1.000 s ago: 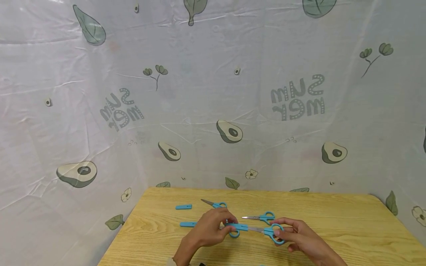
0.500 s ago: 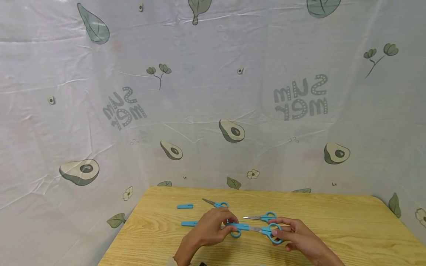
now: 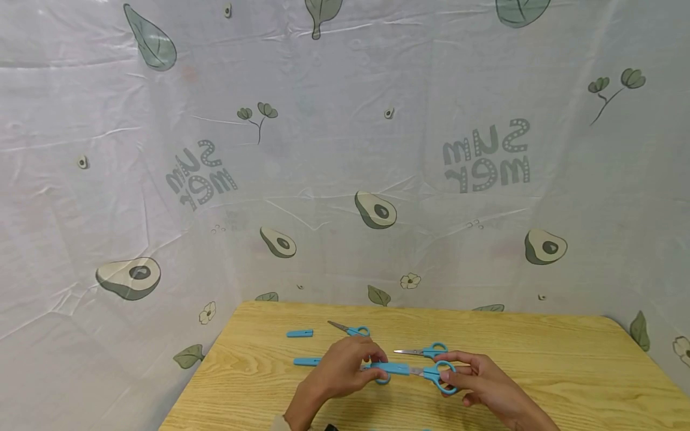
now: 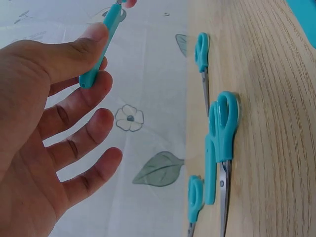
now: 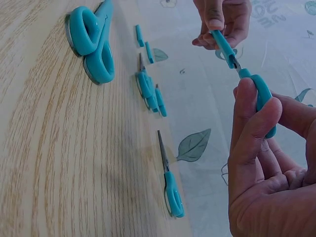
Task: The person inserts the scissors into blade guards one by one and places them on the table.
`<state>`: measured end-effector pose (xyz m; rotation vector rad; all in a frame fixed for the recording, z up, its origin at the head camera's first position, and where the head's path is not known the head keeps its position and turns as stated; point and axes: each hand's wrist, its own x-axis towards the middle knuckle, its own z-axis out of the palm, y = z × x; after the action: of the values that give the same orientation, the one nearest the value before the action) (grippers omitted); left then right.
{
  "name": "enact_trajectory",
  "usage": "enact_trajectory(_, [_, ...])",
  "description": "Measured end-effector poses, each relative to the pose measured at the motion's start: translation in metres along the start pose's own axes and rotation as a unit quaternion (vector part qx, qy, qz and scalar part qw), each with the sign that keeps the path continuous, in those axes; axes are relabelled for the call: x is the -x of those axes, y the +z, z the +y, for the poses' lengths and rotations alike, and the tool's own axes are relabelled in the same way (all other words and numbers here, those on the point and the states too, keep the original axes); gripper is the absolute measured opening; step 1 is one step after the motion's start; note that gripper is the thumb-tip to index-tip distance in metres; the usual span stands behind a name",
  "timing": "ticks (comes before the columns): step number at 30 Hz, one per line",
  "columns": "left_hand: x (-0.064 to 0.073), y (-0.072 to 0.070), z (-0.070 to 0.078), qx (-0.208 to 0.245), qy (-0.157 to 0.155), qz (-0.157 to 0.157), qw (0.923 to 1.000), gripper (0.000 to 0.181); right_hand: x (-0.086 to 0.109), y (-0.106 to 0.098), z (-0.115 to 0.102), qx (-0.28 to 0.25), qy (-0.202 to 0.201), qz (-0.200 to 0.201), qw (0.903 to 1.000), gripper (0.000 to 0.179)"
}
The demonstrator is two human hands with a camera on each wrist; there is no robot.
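Observation:
My left hand [image 3: 345, 368] pinches a light-blue blade cover [image 3: 397, 369] between thumb and fingers. My right hand [image 3: 485, 383] holds a pair of blue-handled scissors [image 3: 430, 373] by the finger loops. The scissors' blades point left and lie partly inside the cover; a short stretch of metal shows between cover and handle. Both are held above the table. In the right wrist view, the cover [image 4: 101, 47] and the handle [image 5: 262, 94] are nearly in line. Below my left hand, another pair of scissors [image 4: 224, 128] lies partly hidden from the head view.
On the wooden table [image 3: 539, 359] lie more scissors [image 3: 434, 351], a pair farther back [image 3: 357, 331], and two loose covers, one at the back [image 3: 299, 333] and one nearer [image 3: 306, 361]. Close to the right wrist camera lies another pair of scissors [image 5: 101, 64]. A printed curtain [image 3: 323, 149] hangs behind.
The cover in my left hand has slid right over the blades, so less metal shows. My right hand has shifted slightly left with the scissors, then stayed nearly still.

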<state>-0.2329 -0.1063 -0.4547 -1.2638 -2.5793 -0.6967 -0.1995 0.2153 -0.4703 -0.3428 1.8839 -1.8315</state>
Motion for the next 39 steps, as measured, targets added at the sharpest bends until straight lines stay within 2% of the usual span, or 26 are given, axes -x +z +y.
enact_trajectory(8, [-0.0011,0.0008,0.0014,-0.003,0.012,-0.003,0.9999,0.015,-0.0005,0.0010,-0.0003,-0.001,0.003,0.006,1.0000,0.052])
enact_trajectory(13, [-0.0026,0.0022,0.0010,-0.004,0.014,-0.002,0.9999,0.016,-0.0017,0.0009,-0.0008,-0.004,-0.003,-0.004,1.0000,0.054])
enact_trajectory(22, [-0.0048,0.0019,0.0018,-0.018,0.034,0.018,0.9991,0.018,-0.0026,0.0008,-0.0013,0.000,-0.002,0.001,1.0000,0.049])
enact_trajectory(39, [-0.0061,0.0044,0.0050,-0.051,0.033,0.032,0.9976,0.015,-0.0042,0.0022,0.0001,0.017,-0.012,0.012,0.9997,0.053])
